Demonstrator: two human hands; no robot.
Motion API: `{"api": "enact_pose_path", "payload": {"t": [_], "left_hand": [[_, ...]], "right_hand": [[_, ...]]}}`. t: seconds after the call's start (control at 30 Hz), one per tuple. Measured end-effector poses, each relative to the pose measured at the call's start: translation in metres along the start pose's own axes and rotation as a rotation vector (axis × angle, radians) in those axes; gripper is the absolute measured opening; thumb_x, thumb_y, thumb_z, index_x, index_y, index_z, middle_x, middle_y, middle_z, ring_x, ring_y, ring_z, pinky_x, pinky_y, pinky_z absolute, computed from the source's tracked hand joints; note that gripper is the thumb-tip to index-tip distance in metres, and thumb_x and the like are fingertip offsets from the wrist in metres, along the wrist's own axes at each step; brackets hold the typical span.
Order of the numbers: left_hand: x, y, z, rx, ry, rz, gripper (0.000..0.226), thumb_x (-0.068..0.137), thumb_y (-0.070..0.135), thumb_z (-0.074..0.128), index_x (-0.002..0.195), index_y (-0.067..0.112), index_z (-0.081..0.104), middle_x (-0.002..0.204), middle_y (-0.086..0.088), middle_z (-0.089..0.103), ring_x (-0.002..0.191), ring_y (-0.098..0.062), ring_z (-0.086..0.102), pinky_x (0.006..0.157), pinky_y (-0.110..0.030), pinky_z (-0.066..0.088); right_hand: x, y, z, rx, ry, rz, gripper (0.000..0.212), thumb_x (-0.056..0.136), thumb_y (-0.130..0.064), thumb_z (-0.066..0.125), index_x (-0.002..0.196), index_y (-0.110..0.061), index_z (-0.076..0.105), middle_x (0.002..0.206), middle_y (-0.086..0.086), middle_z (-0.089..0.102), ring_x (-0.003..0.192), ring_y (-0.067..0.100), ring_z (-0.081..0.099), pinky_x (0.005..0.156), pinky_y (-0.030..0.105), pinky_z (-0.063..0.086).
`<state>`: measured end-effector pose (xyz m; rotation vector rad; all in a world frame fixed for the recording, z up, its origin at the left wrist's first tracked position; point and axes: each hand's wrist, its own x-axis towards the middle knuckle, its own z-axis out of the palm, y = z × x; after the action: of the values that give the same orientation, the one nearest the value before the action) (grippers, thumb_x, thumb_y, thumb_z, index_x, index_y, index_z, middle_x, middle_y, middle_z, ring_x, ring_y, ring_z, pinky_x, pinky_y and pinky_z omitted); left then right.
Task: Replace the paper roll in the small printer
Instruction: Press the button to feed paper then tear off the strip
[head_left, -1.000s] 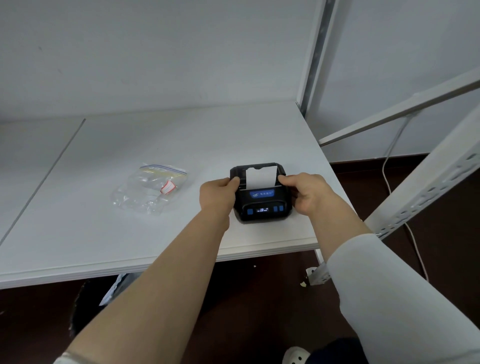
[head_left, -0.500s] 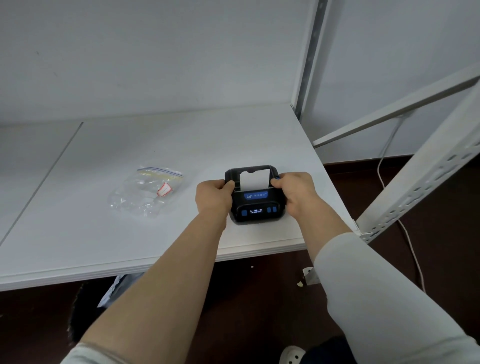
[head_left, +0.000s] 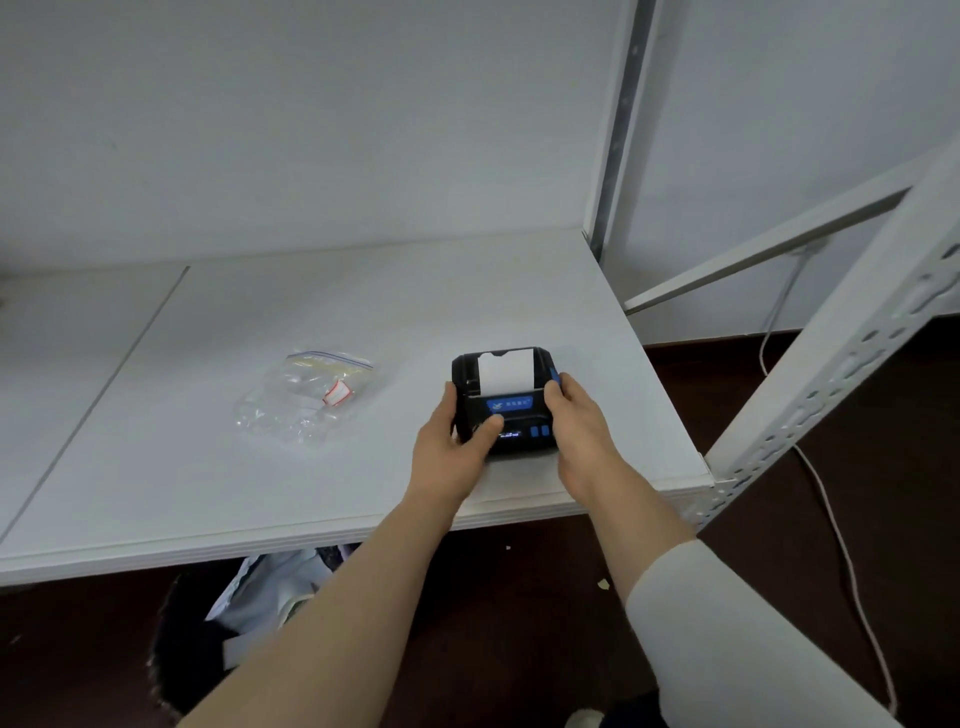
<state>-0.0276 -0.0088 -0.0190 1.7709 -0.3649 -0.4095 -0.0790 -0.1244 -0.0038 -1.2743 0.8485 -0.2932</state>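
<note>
The small black printer (head_left: 511, 410) with a blue label and blue buttons sits near the front right corner of the white shelf board (head_left: 311, 322). A strip of white paper (head_left: 505, 371) sticks up from its slot at the back. My left hand (head_left: 457, 441) grips the printer's left side, with the thumb lying across its front panel. My right hand (head_left: 576, 421) clasps the right side, fingertips by the blue side latch. The roll inside is hidden.
A clear zip bag (head_left: 306, 402) with a red-and-white tag lies left of the printer. A white metal rack post (head_left: 831, 374) slants at the right, with a cable (head_left: 831, 519) on the dark floor. A dark bin with bags (head_left: 234, 623) sits below the shelf.
My left thumb has slid from the printer's left edge onto its front panel. My right hand has settled lower along the right side. The printer stays in place.
</note>
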Motion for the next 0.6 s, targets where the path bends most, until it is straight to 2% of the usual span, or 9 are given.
{"api": "enact_pose_path", "payload": {"t": [0.1, 0.17, 0.2, 0.27, 0.33, 0.43, 0.6], "left_hand": [[-0.003, -0.001, -0.007, -0.028, -0.051, 0.030, 0.066, 0.080, 0.006, 0.067, 0.139, 0.018, 0.042, 0.125, 0.007, 0.057, 0.117, -0.005, 0.052, 0.088, -0.005, 0.044], [-0.005, 0.000, -0.008, -0.051, -0.050, 0.026, 0.069, 0.080, 0.001, 0.067, 0.142, 0.015, 0.037, 0.126, 0.011, 0.051, 0.117, -0.003, 0.047, 0.076, 0.004, 0.042], [-0.006, 0.000, -0.007, -0.064, -0.040, 0.020, 0.070, 0.081, 0.001, 0.066, 0.142, 0.013, 0.035, 0.124, 0.012, 0.048, 0.118, -0.002, 0.045, 0.075, 0.005, 0.041], [-0.007, -0.001, -0.006, -0.099, -0.015, 0.008, 0.071, 0.081, 0.001, 0.066, 0.143, 0.012, 0.034, 0.123, 0.015, 0.047, 0.117, 0.000, 0.044, 0.083, -0.001, 0.042], [-0.008, -0.003, -0.005, -0.145, -0.003, -0.010, 0.070, 0.082, 0.001, 0.065, 0.143, 0.013, 0.034, 0.122, 0.018, 0.048, 0.113, 0.004, 0.048, 0.091, -0.007, 0.042], [-0.007, -0.009, -0.003, -0.189, 0.002, -0.013, 0.068, 0.083, 0.001, 0.064, 0.143, 0.013, 0.034, 0.115, 0.024, 0.052, 0.102, 0.014, 0.051, 0.088, -0.002, 0.044], [-0.004, -0.015, -0.004, -0.211, -0.003, -0.002, 0.068, 0.083, -0.002, 0.062, 0.143, 0.009, 0.032, 0.129, 0.006, 0.052, 0.108, -0.001, 0.055, 0.089, -0.004, 0.044]], "right_hand": [[-0.008, 0.010, -0.002, 0.059, -0.024, -0.023, 0.043, 0.099, -0.022, 0.035, 0.142, -0.020, 0.035, 0.132, -0.001, 0.050, 0.113, 0.011, 0.048, 0.098, 0.025, 0.037], [-0.011, 0.014, -0.006, 0.088, -0.041, -0.028, 0.046, 0.099, -0.019, 0.035, 0.145, -0.020, 0.030, 0.137, -0.005, 0.045, 0.121, 0.010, 0.044, 0.105, 0.025, 0.033], [-0.011, 0.016, -0.009, 0.091, -0.050, -0.029, 0.047, 0.099, -0.018, 0.036, 0.146, -0.020, 0.029, 0.143, -0.005, 0.042, 0.128, 0.011, 0.041, 0.111, 0.028, 0.030], [-0.010, 0.020, -0.014, 0.093, -0.074, -0.039, 0.048, 0.098, -0.019, 0.037, 0.146, -0.022, 0.030, 0.150, -0.003, 0.038, 0.135, 0.013, 0.037, 0.116, 0.034, 0.028], [-0.007, 0.025, -0.017, 0.067, -0.101, -0.058, 0.047, 0.098, -0.019, 0.039, 0.144, -0.025, 0.033, 0.149, -0.003, 0.040, 0.136, 0.014, 0.037, 0.116, 0.037, 0.028], [-0.003, 0.023, -0.019, 0.026, -0.150, -0.093, 0.047, 0.095, -0.015, 0.041, 0.141, -0.024, 0.039, 0.142, 0.002, 0.050, 0.131, 0.016, 0.044, 0.114, 0.039, 0.032], [-0.008, 0.017, -0.025, -0.062, -0.205, -0.167, 0.047, 0.089, 0.006, 0.043, 0.129, -0.016, 0.053, 0.126, 0.006, 0.061, 0.120, 0.016, 0.053, 0.101, 0.025, 0.041]]}}
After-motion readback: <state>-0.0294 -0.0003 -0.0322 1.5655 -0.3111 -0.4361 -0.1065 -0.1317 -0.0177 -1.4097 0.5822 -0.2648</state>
